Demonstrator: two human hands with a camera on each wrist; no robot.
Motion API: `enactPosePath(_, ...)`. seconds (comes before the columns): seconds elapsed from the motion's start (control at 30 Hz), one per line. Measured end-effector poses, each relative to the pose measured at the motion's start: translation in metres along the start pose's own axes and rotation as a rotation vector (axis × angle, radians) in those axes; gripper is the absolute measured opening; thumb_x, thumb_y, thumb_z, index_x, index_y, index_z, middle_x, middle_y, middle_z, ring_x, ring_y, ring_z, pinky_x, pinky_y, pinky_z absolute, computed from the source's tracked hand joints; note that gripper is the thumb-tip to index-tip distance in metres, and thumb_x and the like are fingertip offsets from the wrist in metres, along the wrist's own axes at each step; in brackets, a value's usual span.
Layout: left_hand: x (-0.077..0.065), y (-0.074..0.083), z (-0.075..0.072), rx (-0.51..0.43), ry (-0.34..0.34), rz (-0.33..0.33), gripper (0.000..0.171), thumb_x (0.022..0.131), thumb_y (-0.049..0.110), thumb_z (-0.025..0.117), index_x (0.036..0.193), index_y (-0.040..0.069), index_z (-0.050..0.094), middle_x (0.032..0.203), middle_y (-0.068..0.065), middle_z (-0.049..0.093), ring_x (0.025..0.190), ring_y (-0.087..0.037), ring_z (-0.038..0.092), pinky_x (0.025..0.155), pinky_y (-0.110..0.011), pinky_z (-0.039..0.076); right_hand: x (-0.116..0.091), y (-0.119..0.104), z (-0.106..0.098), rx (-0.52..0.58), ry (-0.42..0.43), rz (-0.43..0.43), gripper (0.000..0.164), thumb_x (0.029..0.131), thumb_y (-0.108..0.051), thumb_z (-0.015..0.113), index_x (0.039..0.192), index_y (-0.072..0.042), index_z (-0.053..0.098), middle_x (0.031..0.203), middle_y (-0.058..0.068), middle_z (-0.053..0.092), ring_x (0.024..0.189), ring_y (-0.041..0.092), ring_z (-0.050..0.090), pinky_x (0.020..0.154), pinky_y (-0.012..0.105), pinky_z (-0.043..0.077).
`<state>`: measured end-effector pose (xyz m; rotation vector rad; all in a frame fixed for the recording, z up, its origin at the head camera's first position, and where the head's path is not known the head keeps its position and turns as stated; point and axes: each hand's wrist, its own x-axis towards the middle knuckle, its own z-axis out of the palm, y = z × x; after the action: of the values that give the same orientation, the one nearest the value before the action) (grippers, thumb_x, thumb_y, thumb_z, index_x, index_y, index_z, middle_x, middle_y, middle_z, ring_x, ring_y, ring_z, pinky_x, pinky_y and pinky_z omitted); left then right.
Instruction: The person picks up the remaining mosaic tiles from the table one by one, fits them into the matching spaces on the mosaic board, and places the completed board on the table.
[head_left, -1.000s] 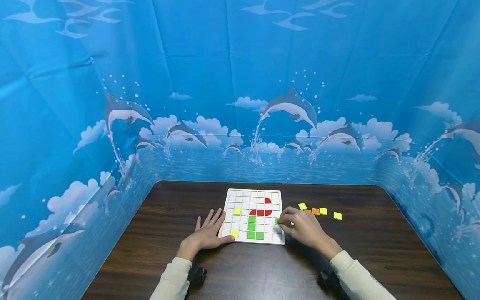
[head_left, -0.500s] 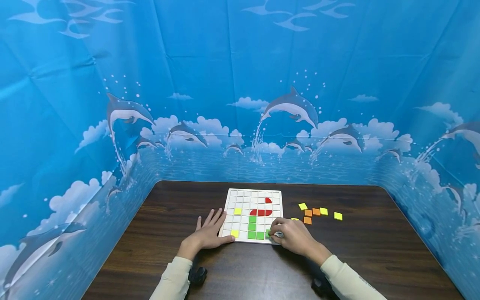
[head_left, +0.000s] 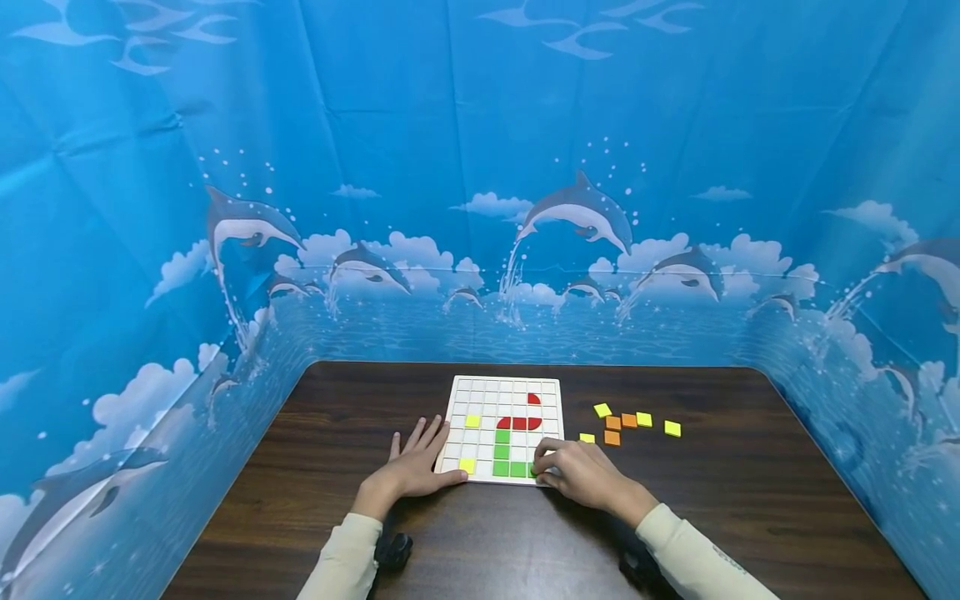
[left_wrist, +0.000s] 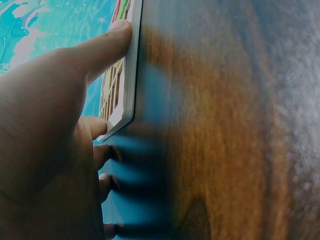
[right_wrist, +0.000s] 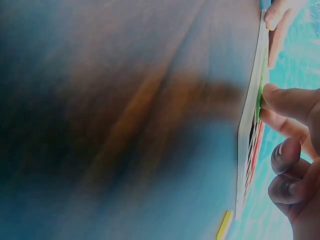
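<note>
A white grid board [head_left: 467,400] lies on the dark table, with red, green and yellow tiles set in some of its squares. My left hand [head_left: 411,470] rests with spread fingers at the board's left edge, its thumb on the near left corner beside a yellow tile [head_left: 467,465]. At the near right part of the board, my right hand [head_left: 583,473] pinches a green tile [head_left: 532,470] between thumb and forefinger, right beside the green tiles [head_left: 510,469] of the near row. In the right wrist view the green tile [right_wrist: 259,102] is low at the board's surface.
Right of the board lie loose yellow tiles [head_left: 643,419] and orange tiles [head_left: 612,437] on the wooden table [head_left: 720,492]. A blue dolphin-print curtain [head_left: 480,325] stands behind the table and along both sides.
My right hand has moved left and nearer with the green tile, from the board's right edge to the near row beside the other green tiles. My left hand has stayed in place.
</note>
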<state>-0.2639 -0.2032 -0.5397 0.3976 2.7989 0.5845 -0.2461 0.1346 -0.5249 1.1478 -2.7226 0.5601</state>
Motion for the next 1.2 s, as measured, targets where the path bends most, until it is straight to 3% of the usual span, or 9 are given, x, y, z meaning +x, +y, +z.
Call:
enactPosePath(0.33, 0.0, 0.0, 0.0, -0.008, 0.002, 0.015, 0.113, 0.089, 0.083, 0.06, 0.172, 0.015, 0.022, 0.181, -0.013, 0.013, 0.167, -0.04, 0.004, 0.124, -0.079, -0.005, -0.001, 0.0, -0.001, 0.017, -0.035, 0.047, 0.009, 0.095, -0.017, 0.082, 0.101, -0.022, 0.086, 0.108, -0.009, 0.075, 0.088, 0.005, 0.069, 0.071, 0.027, 0.058)
enactPosePath(0.57, -0.002, 0.001, 0.0, -0.018, 0.007, 0.007, 0.116, 0.088, 0.085, 0.059, 0.172, 0.014, 0.022, 0.181, -0.012, 0.013, 0.167, -0.04, 0.006, 0.126, -0.076, -0.005, -0.003, -0.001, 0.0, 0.013, -0.039, 0.078, 0.007, 0.096, -0.019, 0.081, 0.1, -0.023, 0.085, 0.108, -0.009, 0.074, 0.083, 0.003, 0.062, 0.069, 0.024, 0.053)
enactPosePath(0.83, 0.005, -0.007, 0.007, -0.005, 0.013, 0.005, 0.117, 0.087, 0.089, 0.055, 0.173, 0.018, 0.02, 0.182, -0.007, 0.01, 0.168, -0.036, 0.002, 0.127, -0.074, -0.006, -0.005, 0.002, -0.006, 0.016, 0.032, 0.1, 0.011, 0.095, -0.015, 0.081, 0.104, -0.02, 0.085, 0.108, -0.005, 0.076, 0.076, 0.003, 0.062, 0.057, 0.02, 0.043)
enactPosePath(1.0, 0.005, -0.007, 0.007, -0.015, 0.016, 0.015, 0.117, 0.087, 0.088, 0.056, 0.173, 0.017, 0.02, 0.181, -0.009, 0.011, 0.168, -0.038, 0.003, 0.126, -0.076, -0.006, -0.004, 0.009, -0.013, -0.019, 0.082, 0.128, 0.013, 0.093, -0.015, 0.083, 0.106, -0.02, 0.084, 0.11, -0.004, 0.079, 0.083, 0.008, 0.071, 0.061, 0.02, 0.047)
enactPosePath(1.2, -0.001, 0.0, 0.0, -0.014, 0.012, 0.029, 0.113, 0.09, 0.082, 0.061, 0.172, 0.014, 0.023, 0.18, -0.013, 0.013, 0.167, -0.041, 0.005, 0.124, -0.078, -0.005, -0.003, 0.018, -0.02, -0.068, 0.14, 0.16, 0.011, 0.09, -0.016, 0.087, 0.098, -0.021, 0.082, 0.099, -0.007, 0.077, 0.072, 0.002, 0.057, 0.058, 0.019, 0.044)
